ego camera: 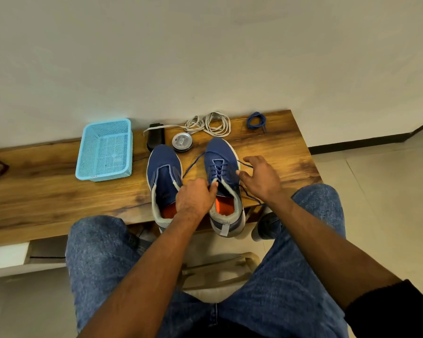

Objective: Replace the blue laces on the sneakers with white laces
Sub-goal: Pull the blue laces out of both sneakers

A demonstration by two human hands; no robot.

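Nearest the camera are the person's knees in blue jeans [100, 259], drawn up to the near edge of the wooden surface [47, 198]. Just past them, the left hand [195, 197] pinches the tongue top of the right-hand sneaker [224, 181], fingers curled round it at the shoe's opening. The right hand [260, 178] is beside that same shoe, on the side toward the surface's right edge, fingers loosely spread and bent; a strand of the blue lace [217, 168] runs by them, but whether it is gripped cannot be told. That lace is threaded through the shoe's eyelets, with loose ends trailing out on both sides. The left-hand sneaker [164, 184] stands just beside it, heels at the near edge, with no lace in it. Farther in, a round tin [182, 141] sits between the two toes, and a black object [156, 137] lies next to it. A light blue mesh basket [105, 152] stands toward the left. Along the far edge, against the wall, lie the coiled white laces [211, 124] and, toward the far right corner, a bundled blue lace [255, 121].
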